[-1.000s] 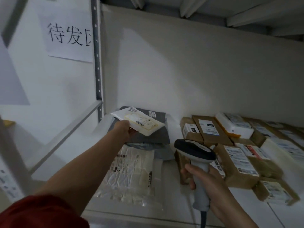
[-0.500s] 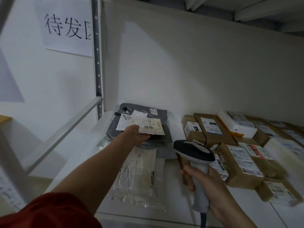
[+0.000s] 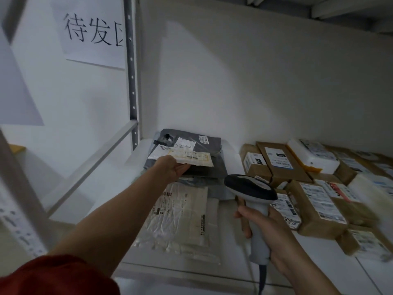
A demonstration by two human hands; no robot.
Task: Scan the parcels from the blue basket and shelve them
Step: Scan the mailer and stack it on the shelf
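Left hand (image 3: pixel 172 170) reaches out over the shelf (image 3: pixel 234 258) and pinches the near edge of the white parcel (image 3: pixel 191 157), fingers together beneath it. The parcel lies flat on the grey mailer stack (image 3: pixel 204 167), at eleven o'clock from the scanner (image 3: pixel 251 188). Right hand (image 3: pixel 268 226) has its fingers wrapped round the scanner's handle, head up. Brown boxes (image 3: pixel 282 160) crowd in at three o'clock, and a clear-bagged packet (image 3: pixel 180 216) sits at six o'clock of the stack.
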